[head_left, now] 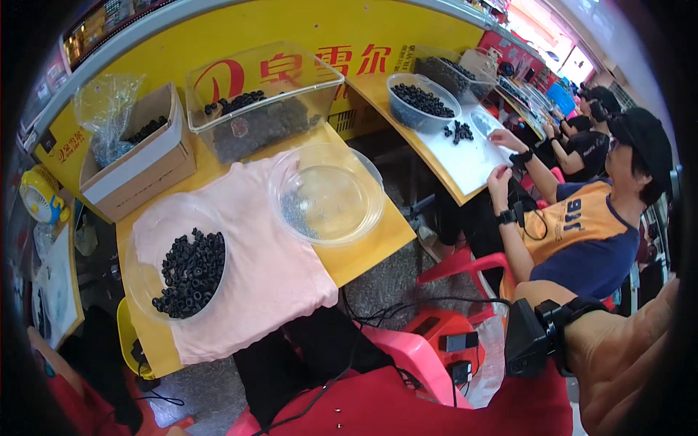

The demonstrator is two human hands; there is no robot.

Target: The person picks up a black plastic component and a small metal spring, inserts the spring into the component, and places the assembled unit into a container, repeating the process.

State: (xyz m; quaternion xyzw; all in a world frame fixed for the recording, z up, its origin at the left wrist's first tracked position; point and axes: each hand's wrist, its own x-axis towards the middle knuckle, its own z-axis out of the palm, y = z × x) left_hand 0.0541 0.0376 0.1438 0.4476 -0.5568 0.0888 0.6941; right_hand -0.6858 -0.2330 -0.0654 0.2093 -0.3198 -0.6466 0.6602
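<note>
My right hand [618, 356] is raised close up at the right rim, with a black camera [528, 338] strapped to its wrist. Its fingers run out of the picture, so I cannot see whether they hold anything. My left hand does not show. Before me, a round clear tub [142, 287] with many small black ring-like parts [190, 276] rests on a pale pink cloth [254, 254]. To its right stands another clear round tub [360, 207] with tiny clear-bluish pieces [298, 211] at one side.
Behind are a cardboard box [138, 178] and a large clear bin [254, 102] of black parts. A co-worker [582, 225] sits right, at a table with a tub of black parts [422, 100]. Cables [407, 305] run past a pink chair [414, 356].
</note>
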